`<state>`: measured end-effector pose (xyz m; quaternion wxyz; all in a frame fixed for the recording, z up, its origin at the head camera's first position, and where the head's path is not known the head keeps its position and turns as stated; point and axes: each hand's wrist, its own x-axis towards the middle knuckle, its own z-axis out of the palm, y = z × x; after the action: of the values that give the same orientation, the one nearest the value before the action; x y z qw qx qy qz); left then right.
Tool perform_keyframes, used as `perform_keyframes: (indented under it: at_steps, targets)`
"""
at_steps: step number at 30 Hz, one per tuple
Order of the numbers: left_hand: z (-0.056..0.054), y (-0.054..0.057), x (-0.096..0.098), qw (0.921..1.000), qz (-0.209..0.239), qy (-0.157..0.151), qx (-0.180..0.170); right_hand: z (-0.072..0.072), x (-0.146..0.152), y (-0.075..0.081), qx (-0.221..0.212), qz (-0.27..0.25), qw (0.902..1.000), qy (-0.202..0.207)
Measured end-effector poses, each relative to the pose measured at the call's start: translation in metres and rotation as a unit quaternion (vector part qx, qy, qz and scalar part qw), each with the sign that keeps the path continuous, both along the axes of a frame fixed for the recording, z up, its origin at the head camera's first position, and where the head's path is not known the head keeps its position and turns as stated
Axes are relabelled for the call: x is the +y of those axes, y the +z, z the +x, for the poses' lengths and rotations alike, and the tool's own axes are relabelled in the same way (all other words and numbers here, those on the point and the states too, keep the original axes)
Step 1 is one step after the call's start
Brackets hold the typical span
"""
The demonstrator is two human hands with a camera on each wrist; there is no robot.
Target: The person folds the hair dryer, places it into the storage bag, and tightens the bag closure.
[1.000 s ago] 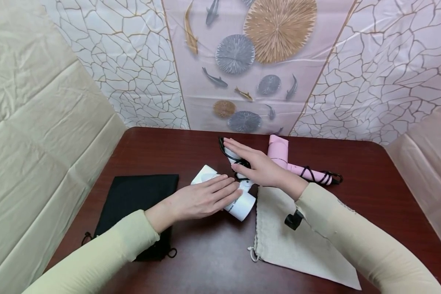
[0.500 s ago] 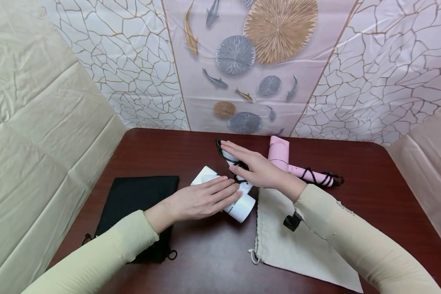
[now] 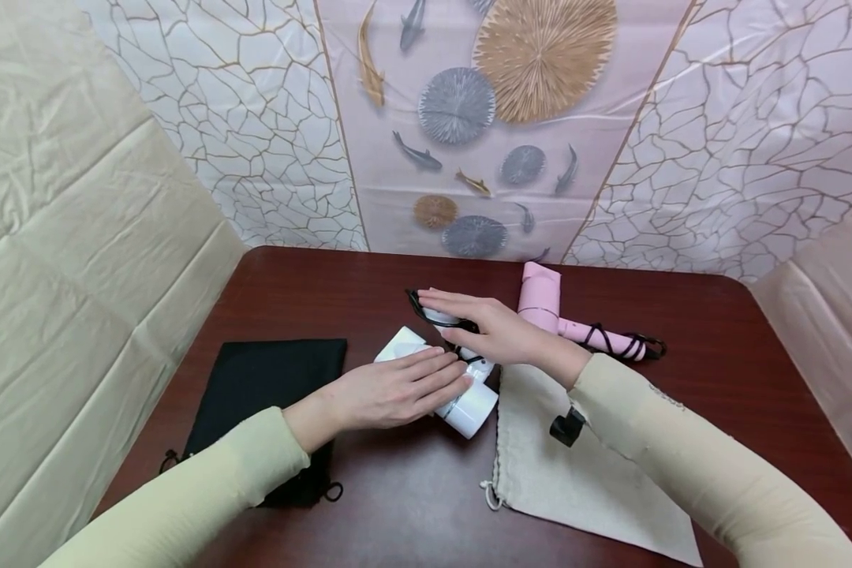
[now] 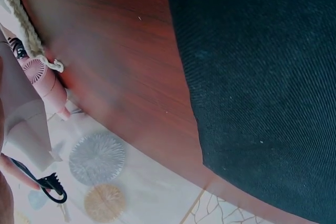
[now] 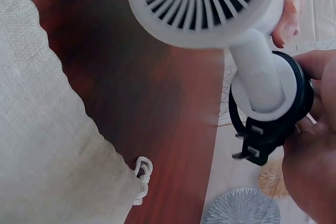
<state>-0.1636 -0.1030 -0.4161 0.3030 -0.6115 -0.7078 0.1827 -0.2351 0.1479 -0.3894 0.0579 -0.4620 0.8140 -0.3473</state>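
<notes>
A white hair dryer (image 3: 472, 410) is at the middle of the table, a black power cord (image 3: 460, 322) wound about its handle. My left hand (image 3: 390, 390) grips the barrel from above, fingers across it, thumb hidden. Over the handle lies my right hand (image 3: 493, 327), its fingers straight against the handle and cord, thumb apart. The round intake grille (image 5: 194, 3) faces the right wrist camera; fingers (image 5: 315, 64) touch the cord loops beside the handle. In the left wrist view only part of the white dryer (image 4: 23, 103) shows at the left edge.
A pink hair dryer (image 3: 539, 304) with a cord-wrapped handle lies at the back right. The beige drawstring bag (image 3: 575, 481) lies flat at the right, the black drawstring bag (image 3: 270, 379) at the left. The brown table (image 3: 405, 505) meets a patterned wall cloth (image 3: 461, 181).
My right hand has moved slightly left and down, and the handle with its cord has tilted the same way. The left hand stays on the barrel, which has shifted slightly rightward and nearer.
</notes>
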Motion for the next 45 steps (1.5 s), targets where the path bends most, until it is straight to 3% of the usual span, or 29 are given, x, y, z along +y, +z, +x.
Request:
perform_keyframes:
  at_steps: [8,15,25,36,45]
  targets:
    - [0.001,-0.003,0.001,0.9998,0.013,-0.012,-0.008,-0.004,-0.002,0.001,-0.034,0.008,0.9993,0.014]
    - [0.004,-0.004,0.002,0.9997,0.006,0.005,-0.025,-0.005,-0.004,-0.001,-0.042,0.023,0.9986,0.023]
    - [0.001,-0.004,0.002,0.9999,0.015,-0.003,-0.007,-0.012,-0.009,0.001,-0.035,0.029,0.9973,0.057]
    - [-0.005,0.003,-0.002,0.9988,0.010,0.023,-0.043,-0.008,0.005,0.014,-0.048,0.011,0.9988,-0.004]
    - [-0.011,0.004,-0.014,0.9915,0.032,0.039,-0.120,0.010,0.033,0.019,-0.053,0.052,0.9957,-0.055]
